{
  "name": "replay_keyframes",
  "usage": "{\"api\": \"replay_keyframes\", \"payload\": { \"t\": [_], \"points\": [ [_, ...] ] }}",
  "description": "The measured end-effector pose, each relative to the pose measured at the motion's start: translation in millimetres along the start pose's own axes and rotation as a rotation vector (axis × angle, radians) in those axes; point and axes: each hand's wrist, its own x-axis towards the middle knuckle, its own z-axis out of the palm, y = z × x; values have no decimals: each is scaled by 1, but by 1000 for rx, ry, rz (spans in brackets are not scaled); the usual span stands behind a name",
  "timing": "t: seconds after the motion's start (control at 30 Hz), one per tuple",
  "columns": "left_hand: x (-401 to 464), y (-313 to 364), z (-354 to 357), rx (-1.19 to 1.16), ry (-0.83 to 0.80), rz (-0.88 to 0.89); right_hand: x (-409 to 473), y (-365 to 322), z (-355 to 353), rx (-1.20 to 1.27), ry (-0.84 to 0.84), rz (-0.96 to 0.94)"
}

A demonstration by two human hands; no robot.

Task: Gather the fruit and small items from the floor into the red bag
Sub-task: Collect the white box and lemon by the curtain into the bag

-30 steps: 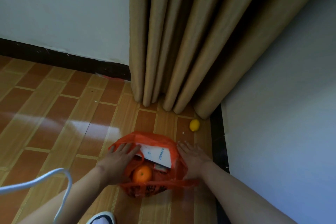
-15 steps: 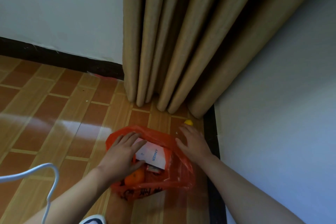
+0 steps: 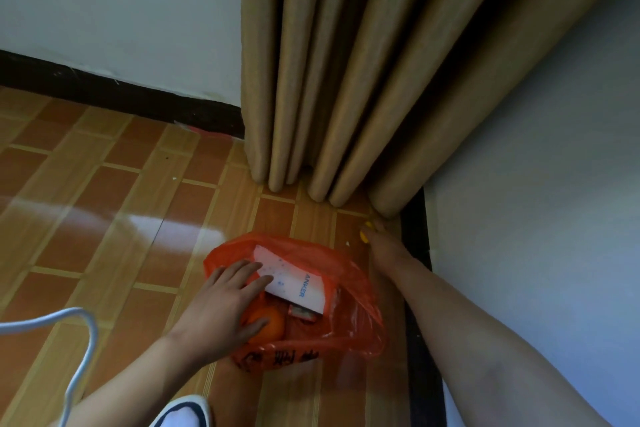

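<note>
The red bag (image 3: 349,288) lies open on the tiled floor (image 3: 104,218) at about 6 o'clock in the view, already holding a white box (image 3: 294,282) and an orange (image 3: 268,322). The left hand (image 3: 225,305) rests across the bag's mouth at 7 o'clock from its centre, fingers spread and fairly straight on the box and the orange, pressing down rather than gripping anything. The right hand (image 3: 381,246) reaches to 1 o'clock of the bag, into the corner below the curtain (image 3: 346,80), where its fingers close over the lemon (image 3: 365,234); only slivers of yellow show between them, so the hold looks like a curl round the fruit, though the view there is dim and I cannot be sure how firm it is. The likely trouble is that corner: a round, smooth fruit taken by the fingertips alone could squirt out and roll behind the curtain folds or along the dark skirting (image 3: 415,253). The bag's thin plastic also sags on the right side, so a lemon dropped at the rim might slide off onto the floor instead of in, unless the left hand lifts the mouth.
</note>
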Motion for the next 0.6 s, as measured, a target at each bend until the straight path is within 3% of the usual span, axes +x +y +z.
{"api": "replay_keyframes", "payload": {
  "t": [0.13,0.27,0.47,0.6],
  "points": [
    [-4,1,2,13,-4,-18,-9,1,12,-104,-42,-25],
    [-4,6,0,23,2,-25,-25,0,10,-28,-72,-72],
    [-2,12,-2,29,12,-16,-73,-46,-40,-148,98,-306],
    [0,16,-6,-2,4,-17,-107,-89,-55,-215,103,-422]
  ]
}}
